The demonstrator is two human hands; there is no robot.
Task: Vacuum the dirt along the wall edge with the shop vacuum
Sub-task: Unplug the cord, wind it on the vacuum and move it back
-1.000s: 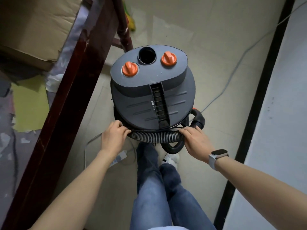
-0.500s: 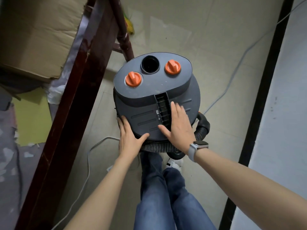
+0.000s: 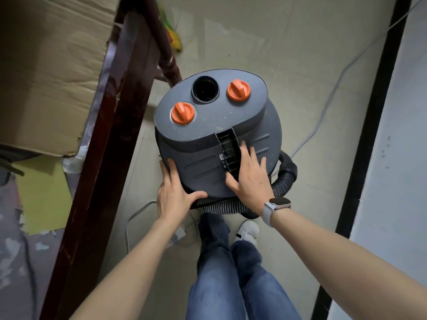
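Both hands (image 3: 178, 195) (image 3: 248, 175) flat on shop vacuum (image 3: 208, 125)

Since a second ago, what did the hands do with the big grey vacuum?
Both hands came off the ribbed hose and went up onto the vacuum. The left hand now holds the lid's near left edge, and the right hand lies flat beside the handle slot. The hose is still coiled round the base, and the two orange knobs look unturned.
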